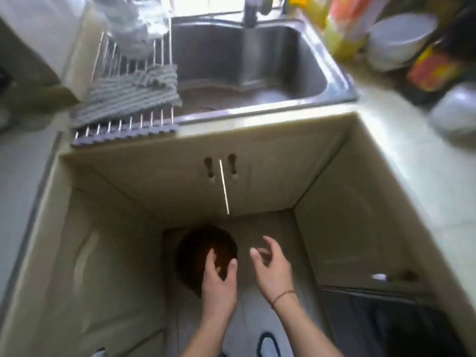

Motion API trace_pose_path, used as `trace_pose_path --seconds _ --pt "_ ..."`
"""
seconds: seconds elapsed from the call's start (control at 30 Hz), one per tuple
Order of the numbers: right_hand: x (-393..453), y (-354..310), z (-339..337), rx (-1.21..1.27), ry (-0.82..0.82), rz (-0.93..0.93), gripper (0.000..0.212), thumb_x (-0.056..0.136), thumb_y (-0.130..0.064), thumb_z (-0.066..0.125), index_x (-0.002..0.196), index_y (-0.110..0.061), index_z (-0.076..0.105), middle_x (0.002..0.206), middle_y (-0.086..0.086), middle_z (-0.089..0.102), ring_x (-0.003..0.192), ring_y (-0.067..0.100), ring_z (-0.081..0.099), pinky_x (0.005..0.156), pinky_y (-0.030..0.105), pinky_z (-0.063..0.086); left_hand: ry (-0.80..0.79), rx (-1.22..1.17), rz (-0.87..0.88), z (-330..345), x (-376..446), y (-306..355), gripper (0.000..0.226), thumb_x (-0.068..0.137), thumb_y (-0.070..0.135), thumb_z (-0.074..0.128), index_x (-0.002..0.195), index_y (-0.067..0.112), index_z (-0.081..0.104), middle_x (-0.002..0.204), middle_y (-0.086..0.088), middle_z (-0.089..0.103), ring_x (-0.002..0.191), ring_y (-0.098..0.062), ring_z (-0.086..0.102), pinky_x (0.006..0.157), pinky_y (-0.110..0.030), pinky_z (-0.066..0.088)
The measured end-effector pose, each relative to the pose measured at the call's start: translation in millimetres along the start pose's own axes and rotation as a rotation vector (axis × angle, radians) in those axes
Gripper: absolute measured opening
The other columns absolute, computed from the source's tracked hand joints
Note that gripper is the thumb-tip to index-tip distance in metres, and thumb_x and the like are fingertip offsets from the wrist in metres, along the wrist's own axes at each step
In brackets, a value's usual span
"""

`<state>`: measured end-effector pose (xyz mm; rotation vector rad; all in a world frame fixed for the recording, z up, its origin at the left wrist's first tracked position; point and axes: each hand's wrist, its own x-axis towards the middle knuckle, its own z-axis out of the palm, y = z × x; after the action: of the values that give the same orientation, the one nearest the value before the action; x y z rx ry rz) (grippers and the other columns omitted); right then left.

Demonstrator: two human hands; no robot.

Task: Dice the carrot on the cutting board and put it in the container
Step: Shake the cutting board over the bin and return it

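Both hands hang low at six o'clock, fingers loose and holding nothing: the left hand [219, 279] over a dark round bin [201, 251], perhaps shedding scraps, the right hand [273, 269] just beside. No carrot, cutting board or container shows.

Bare forearms, a thin reddish-brown cord bracelet [283, 297] on the right wrist.

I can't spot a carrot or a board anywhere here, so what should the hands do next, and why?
Probably close the left hand on the dark round container on the floor and lift it toward the counter. That hand is already at its rim with fingers loosely curled, and the right hand hovers open beside it. No carrot or cutting board shows, so fetching the container seems to come first.
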<state>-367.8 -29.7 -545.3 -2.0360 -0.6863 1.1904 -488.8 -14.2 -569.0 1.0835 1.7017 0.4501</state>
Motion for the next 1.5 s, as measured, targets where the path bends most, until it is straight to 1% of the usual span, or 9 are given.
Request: trace_pose_path --seconds 0.27,0.5,0.6,0.7,0.93,1.1,1.23,1.37,1.5 --pt "-171.8 -37.7 -180.7 0.091 0.420 -0.124 0.042 0.093 -0.024 0.064 0.134 -0.021 0.052 0.100 -0.006 0.069 0.087 -0.012 0.062 0.074 -0.005 0.038 -0.356 0.004 0.432 48.5 -183.1 132.7 0.057 0.097 0.028 0.064 0.149 0.021 0.044 0.148 0.004 0.049 0.135 -0.011 0.046 0.116 -0.034 0.035" --pt "-290.8 47.2 -303.0 0.212 0.723 0.023 0.047 0.093 -0.027 0.063 0.137 -0.021 0.049 0.096 -0.012 0.066 0.088 -0.002 0.064 0.073 0.002 0.042 -0.715 0.162 0.658 138.8 -318.6 144.4 0.054 0.095 0.035 0.065 0.146 0.024 0.048 0.147 0.006 0.050 0.136 -0.012 0.045 0.116 -0.036 0.035" --pt "-331.8 92.4 -340.8 0.254 0.800 0.083 0.047 0.093 -0.029 0.063 0.137 -0.019 0.048 0.098 -0.012 0.066 0.090 0.004 0.066 0.075 0.009 0.045 -0.795 0.244 0.710 173.6 -366.7 134.8 0.056 0.095 0.048 0.061 0.146 0.028 0.047 0.149 0.008 0.048 0.137 -0.011 0.044 0.116 -0.037 0.035" --pt "-361.9 130.4 -373.2 0.272 0.836 0.132 0.047 0.094 -0.027 0.063 0.137 -0.019 0.047 0.098 -0.008 0.067 0.089 0.006 0.067 0.075 0.010 0.045 -0.853 0.358 0.774 206.6 -403.3 125.5 0.053 0.097 0.041 0.061 0.146 0.027 0.047 0.150 0.006 0.047 0.138 -0.012 0.042 0.116 -0.035 0.034" --pt "-388.4 188.0 -423.5 0.351 0.877 0.255 0.041 0.094 -0.027 0.064 0.131 -0.018 0.052 0.100 -0.001 0.065 0.090 0.014 0.066 0.084 0.020 0.047 -0.879 0.575 0.887 260.7 -438.8 121.4 0.053 0.097 0.036 0.064 0.144 0.017 0.051 0.152 -0.002 0.046 0.142 -0.018 0.039 0.115 -0.030 0.028" --pt "-363.6 219.1 -442.7 0.588 0.875 0.405 0.030 0.089 -0.035 0.066 0.114 -0.021 0.056 0.103 -0.001 0.068 0.098 0.023 0.067 0.093 0.049 0.054 -0.851 0.732 0.888 288.1 -425.7 133.8 0.058 0.095 0.042 0.064 0.144 0.016 0.051 0.157 -0.005 0.039 0.144 -0.023 0.035 0.118 -0.034 0.027" --pt "-344.6 218.8 -454.7 0.766 0.897 0.491 0.019 0.086 -0.029 0.068 0.098 -0.025 0.054 0.087 0.001 0.062 0.065 0.019 0.058 0.054 0.030 0.051 -0.655 1.036 0.955 302.2 -399.3 142.9 0.062 0.093 0.055 0.056 0.147 0.028 0.044 0.163 -0.001 0.027 0.149 -0.027 0.023 0.120 -0.043 0.024" --pt "-331.4 212.5 -465.6 0.752 0.940 0.612 0.024 0.088 -0.032 0.067 0.107 -0.027 0.053 0.105 0.007 0.066 0.076 0.023 0.063 0.043 0.023 0.043 -0.494 1.168 0.903 304.3 -372.6 158.7 0.073 0.090 0.059 0.056 0.152 0.031 0.029 0.168 -0.007 0.004 0.153 -0.034 0.004 0.121 -0.055 0.011" --pt "-321.6 213.5 -472.1 0.705 0.968 0.680 0.014 0.087 -0.033 0.066 0.092 -0.021 0.061 0.077 0.006 0.063 0.059 0.023 0.055 0.040 0.021 0.037 -0.414 1.115 0.773 311.3 -348.3 178.9 0.073 0.087 0.052 0.064 0.148 0.027 0.031 0.163 -0.011 0.014 0.148 -0.036 0.015 0.118 -0.055 0.018"
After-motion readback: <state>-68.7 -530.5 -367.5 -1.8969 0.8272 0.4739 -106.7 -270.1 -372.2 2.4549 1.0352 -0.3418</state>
